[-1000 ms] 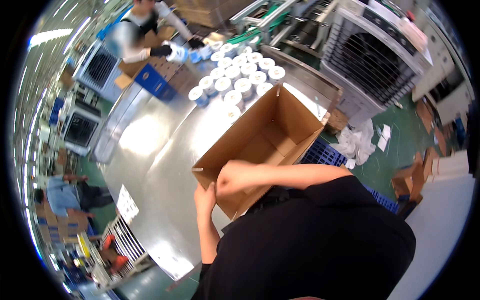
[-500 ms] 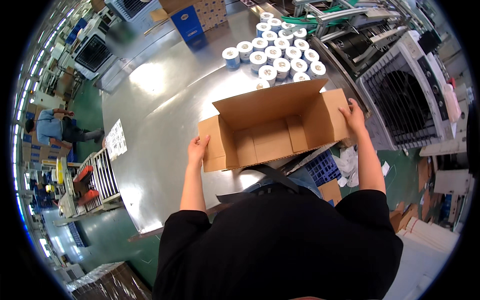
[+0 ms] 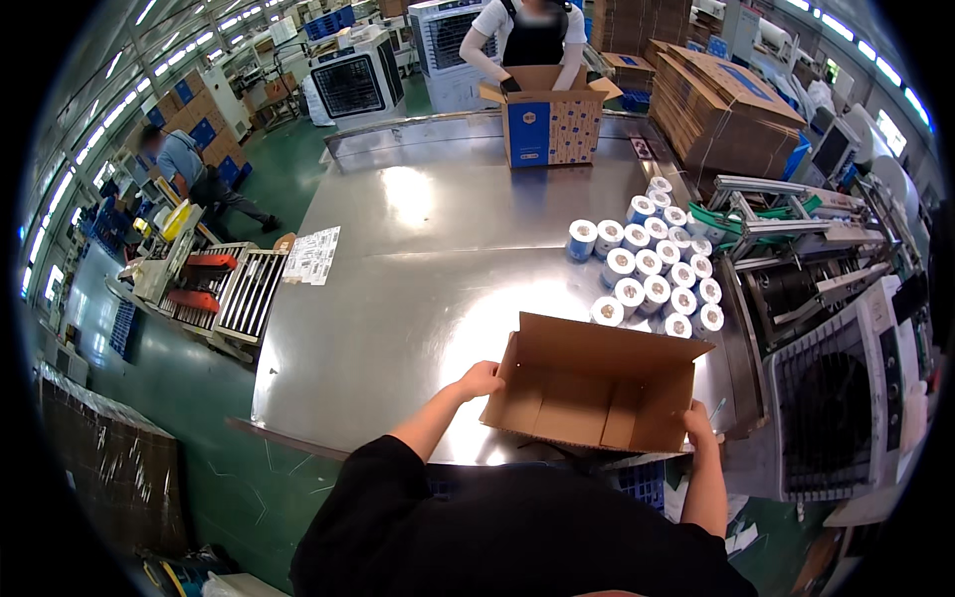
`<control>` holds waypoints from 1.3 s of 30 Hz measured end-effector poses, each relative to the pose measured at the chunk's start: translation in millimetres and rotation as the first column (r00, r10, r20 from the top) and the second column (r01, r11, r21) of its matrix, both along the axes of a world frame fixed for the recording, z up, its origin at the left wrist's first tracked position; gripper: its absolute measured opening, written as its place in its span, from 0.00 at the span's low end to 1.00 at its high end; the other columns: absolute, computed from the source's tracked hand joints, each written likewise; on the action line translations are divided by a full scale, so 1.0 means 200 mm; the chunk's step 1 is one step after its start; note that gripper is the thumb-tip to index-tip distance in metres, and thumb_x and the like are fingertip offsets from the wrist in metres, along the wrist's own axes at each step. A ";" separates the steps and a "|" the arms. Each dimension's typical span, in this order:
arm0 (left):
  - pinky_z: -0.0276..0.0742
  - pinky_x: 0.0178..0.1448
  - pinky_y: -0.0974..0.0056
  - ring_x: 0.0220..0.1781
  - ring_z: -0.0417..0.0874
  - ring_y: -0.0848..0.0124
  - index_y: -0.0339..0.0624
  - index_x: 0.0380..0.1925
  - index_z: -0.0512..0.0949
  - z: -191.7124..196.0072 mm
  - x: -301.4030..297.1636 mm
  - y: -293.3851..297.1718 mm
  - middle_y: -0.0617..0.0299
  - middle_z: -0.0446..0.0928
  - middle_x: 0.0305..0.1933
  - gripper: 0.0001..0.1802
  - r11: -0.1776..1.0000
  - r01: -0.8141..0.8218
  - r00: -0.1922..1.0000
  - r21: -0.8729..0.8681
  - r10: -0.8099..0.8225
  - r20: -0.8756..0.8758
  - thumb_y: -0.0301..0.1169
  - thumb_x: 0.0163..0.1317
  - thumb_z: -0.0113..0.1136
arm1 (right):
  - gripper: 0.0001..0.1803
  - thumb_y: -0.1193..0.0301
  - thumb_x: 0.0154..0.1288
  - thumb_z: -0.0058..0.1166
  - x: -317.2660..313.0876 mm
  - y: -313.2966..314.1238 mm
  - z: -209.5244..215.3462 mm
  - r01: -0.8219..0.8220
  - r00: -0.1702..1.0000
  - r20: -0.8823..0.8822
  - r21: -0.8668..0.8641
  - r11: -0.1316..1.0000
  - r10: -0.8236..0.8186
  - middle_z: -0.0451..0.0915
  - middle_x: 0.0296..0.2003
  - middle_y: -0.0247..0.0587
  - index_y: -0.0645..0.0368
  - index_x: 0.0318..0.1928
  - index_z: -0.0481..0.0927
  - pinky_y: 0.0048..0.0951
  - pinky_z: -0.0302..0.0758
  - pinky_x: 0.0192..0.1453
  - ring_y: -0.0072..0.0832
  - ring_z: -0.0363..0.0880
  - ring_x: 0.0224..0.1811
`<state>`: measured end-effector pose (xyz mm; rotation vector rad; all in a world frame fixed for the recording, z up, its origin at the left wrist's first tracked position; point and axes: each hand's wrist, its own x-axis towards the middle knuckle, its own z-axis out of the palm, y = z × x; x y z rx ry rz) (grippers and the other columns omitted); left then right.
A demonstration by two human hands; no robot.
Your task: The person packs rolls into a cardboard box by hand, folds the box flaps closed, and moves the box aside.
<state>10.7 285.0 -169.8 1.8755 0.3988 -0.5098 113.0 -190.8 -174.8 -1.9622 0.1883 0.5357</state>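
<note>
Gripping open-topped brown cardboard box [image 3: 597, 383] with left hand [image 3: 481, 380] at left end and right hand [image 3: 698, 422] at right, not crossed leftward as a second ago, so now steadying both ends at near edge of metal table [image 3: 378, 328], beside white-topped cylinders [image 3: 648, 263].

No wording or number can be made out clearly. Pale lettering and a small emblem stand on the blue panel of the printed carton [image 3: 529, 136] at the table's far edge; small coloured marks pattern its adjoining tan side. Rows of dark print, too small to read, cover the white paper sheet [image 3: 311, 256] at the table's left edge. A blue printed panel tops the flattened-cardboard stack [image 3: 705, 111], far right.
</note>
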 end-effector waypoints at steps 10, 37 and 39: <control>0.68 0.53 0.67 0.46 0.74 0.72 0.40 0.41 0.75 0.14 0.09 0.08 0.62 0.76 0.41 0.21 0.907 -0.333 0.759 -0.258 0.420 0.497 0.43 0.56 0.64 | 0.34 0.63 0.53 0.60 -0.12 0.35 0.23 -0.360 0.925 0.087 -0.109 0.927 0.370 0.73 0.51 0.49 0.68 0.58 0.65 0.34 0.69 0.55 0.38 0.72 0.52; 0.72 0.53 0.55 0.47 0.77 0.52 0.45 0.46 0.77 0.04 0.22 0.00 0.50 0.78 0.44 0.21 0.655 0.495 0.779 0.571 -0.626 0.043 0.45 0.58 0.55 | 0.29 0.38 0.52 0.50 0.43 0.68 0.13 -0.641 0.549 0.010 -0.636 0.429 0.836 0.82 0.38 0.43 0.46 0.41 0.83 0.37 0.73 0.49 0.41 0.79 0.42; 0.72 0.54 0.57 0.48 0.78 0.56 0.55 0.47 0.78 0.09 0.34 -0.01 0.57 0.79 0.45 0.19 0.533 0.689 0.674 0.490 -0.719 -0.166 0.47 0.58 0.55 | 0.25 0.39 0.50 0.53 0.47 0.63 0.15 -0.693 0.435 0.069 -0.611 0.383 0.898 0.81 0.29 0.41 0.45 0.31 0.85 0.39 0.74 0.38 0.41 0.79 0.34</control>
